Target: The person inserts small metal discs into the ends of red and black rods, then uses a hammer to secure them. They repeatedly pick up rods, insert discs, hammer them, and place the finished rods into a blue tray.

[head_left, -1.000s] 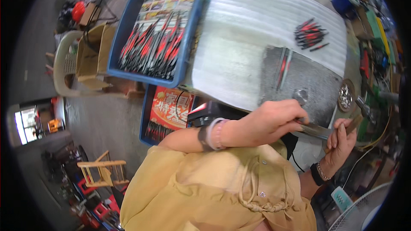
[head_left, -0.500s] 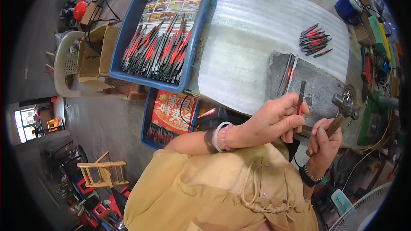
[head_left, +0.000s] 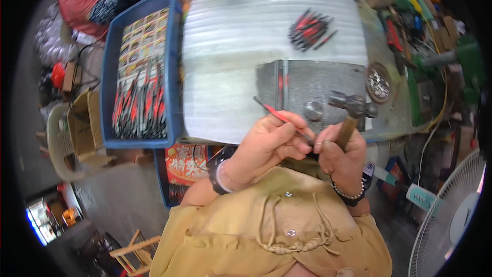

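Pinched in my left hand (head_left: 266, 146) is a slim red-and-black pointed tool (head_left: 277, 114), slanting up to the left. Its lower end meets the fingertips of my right hand (head_left: 344, 158). That hand is closed round the wooden handle of a ball-peen hammer (head_left: 352, 104), head upward. Whether my right fingertips also pinch a small part is too blurred to tell. Beyond my hands lies a dark grey slab (head_left: 323, 79) with a round metal piece (head_left: 313, 110) on it. Some thin strips (head_left: 281, 82) lie along its left side.
White foam sheeting (head_left: 220, 72) covers the table, with a pile of similar tools (head_left: 309, 30) on it. A dish of small metal bits (head_left: 378, 83) sits right of the slab. A blue tray (head_left: 177, 66) of tools stands left; a fan (head_left: 446, 225) is at lower right. Another person (head_left: 84, 2) is at upper left.
The tool has tipped from nearly upright to a leftward slant, and its lower end now meets my right fingertips. My view has turned, bringing another person in at upper left.
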The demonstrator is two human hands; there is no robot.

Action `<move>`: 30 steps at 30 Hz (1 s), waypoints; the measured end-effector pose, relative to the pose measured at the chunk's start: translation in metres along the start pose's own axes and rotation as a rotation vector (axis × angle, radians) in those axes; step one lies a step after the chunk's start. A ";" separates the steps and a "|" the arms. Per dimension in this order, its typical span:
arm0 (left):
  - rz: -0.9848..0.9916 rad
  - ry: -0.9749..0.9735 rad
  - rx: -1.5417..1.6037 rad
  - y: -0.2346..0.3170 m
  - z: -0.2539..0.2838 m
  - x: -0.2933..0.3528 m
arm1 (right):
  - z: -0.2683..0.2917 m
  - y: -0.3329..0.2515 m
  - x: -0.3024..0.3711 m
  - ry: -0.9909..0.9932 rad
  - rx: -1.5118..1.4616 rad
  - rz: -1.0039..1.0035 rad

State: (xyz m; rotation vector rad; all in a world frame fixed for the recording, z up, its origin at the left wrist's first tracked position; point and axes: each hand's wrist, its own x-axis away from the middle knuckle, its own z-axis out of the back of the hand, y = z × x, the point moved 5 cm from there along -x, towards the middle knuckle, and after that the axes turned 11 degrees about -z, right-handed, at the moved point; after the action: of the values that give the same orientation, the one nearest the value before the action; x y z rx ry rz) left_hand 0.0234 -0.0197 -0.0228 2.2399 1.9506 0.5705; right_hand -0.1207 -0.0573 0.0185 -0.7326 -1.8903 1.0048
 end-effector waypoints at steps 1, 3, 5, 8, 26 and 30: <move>-0.004 -0.023 0.029 -0.001 0.000 -0.001 | 0.000 0.000 0.001 -0.010 0.000 -0.004; -0.004 -0.027 0.063 -0.003 0.001 -0.001 | 0.000 -0.001 0.003 -0.058 0.013 0.003; -0.002 -0.087 0.059 -0.005 0.001 -0.004 | 0.002 -0.004 0.004 -0.027 0.110 0.060; -0.003 -0.107 0.053 -0.010 0.002 -0.003 | 0.003 -0.004 0.003 0.004 0.200 0.085; -0.004 0.018 0.090 -0.019 0.001 0.002 | -0.007 -0.014 0.007 0.189 0.616 0.509; 0.015 0.109 -0.015 -0.020 0.008 0.003 | -0.017 -0.014 0.008 0.178 0.786 0.804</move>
State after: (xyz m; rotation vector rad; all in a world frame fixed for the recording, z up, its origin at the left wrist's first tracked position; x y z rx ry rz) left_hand 0.0080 -0.0123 -0.0363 2.2614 1.9728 0.7217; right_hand -0.1106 -0.0520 0.0396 -1.0480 -0.8686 1.9348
